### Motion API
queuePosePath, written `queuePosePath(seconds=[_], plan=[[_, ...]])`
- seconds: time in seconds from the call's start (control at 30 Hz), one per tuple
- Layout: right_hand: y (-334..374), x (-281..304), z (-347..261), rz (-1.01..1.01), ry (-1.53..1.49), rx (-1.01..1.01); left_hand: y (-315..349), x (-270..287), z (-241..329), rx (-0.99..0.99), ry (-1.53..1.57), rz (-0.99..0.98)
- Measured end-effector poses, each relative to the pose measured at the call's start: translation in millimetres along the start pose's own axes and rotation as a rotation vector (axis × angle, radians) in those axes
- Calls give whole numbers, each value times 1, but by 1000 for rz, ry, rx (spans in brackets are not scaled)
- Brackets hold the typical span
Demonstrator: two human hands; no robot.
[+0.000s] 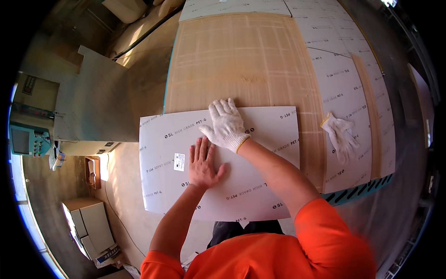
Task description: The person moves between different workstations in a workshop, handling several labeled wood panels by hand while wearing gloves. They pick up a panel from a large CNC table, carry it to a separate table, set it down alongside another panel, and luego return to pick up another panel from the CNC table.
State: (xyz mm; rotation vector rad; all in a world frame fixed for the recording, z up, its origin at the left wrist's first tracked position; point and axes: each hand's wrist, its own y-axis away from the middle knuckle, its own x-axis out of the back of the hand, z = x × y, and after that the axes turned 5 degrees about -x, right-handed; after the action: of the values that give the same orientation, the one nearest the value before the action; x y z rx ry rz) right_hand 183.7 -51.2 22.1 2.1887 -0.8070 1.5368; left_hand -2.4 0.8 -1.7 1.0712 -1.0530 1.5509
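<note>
A white panel (241,172) with printed film on its face lies in front of me, its near part jutting past the wooden work surface. My left hand (204,165) is bare and rests flat on the panel, fingers stretched forward. Just beyond and to the right, my right hand (226,124) wears a white knit glove and presses flat near the panel's far edge, thumb spread. Both hands are open and grip nothing. A small white label (179,162) sticks to the panel left of my bare hand. The other white glove (341,137) lies to the right.
Beyond the panel stretches a brown wooden board (241,56). More printed white sheets (341,79) cover the right side, with a narrow wooden strip (364,111) between them. At the left stand a grey metal machine (93,102), a teal control box (29,141) and a pale cabinet (93,223).
</note>
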Motion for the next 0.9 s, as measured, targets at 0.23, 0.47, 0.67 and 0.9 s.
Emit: queuePosePath(seconds=[0.23,0.47,0.67,0.9], plan=[[73,45,139,247,157,-28,24,8,-30,125,76,90],[74,29,135,225,304,-101,157,69,-175,911,139,95],[-47,-53,-101,38,124,68,153,52,-180,876,545,-53],[-112,-121,-258,-14,5,487,147,71,-162,797,428,-36]])
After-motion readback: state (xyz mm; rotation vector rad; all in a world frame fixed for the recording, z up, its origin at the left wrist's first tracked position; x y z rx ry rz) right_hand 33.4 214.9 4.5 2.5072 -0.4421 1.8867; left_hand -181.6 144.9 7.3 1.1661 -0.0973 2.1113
